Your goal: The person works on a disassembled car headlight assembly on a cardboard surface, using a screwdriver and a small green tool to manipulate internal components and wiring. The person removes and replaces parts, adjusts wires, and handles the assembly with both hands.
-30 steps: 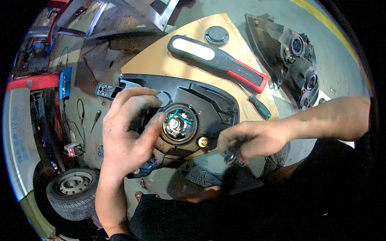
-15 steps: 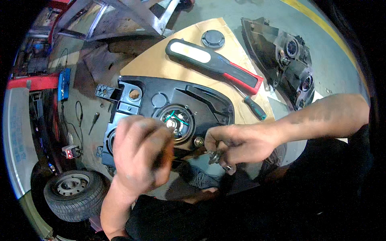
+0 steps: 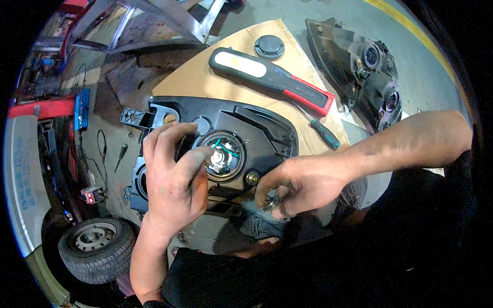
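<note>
A black headlight housing lies back side up on a sheet of brown cardboard. Its round opening shows shiny metal and green wires inside. My left hand is over the housing's left part, fingers curved and apart, thumb tip at the opening's left rim; nothing shows in it. Close to the near right edge of the housing, my right hand pinches a small silvery metal part between thumb and fingers. Most of that part is hidden by the fingers.
On the cardboard lie a red and black work light, a green-handled screwdriver and a round black cap. A second headlight is at the far right. A wheel lies at lower left.
My left hand has opened from a blurred, curled pose, its thumb now at the opening's rim. My right hand has shifted slightly left and turned, still gripping the metal part.
</note>
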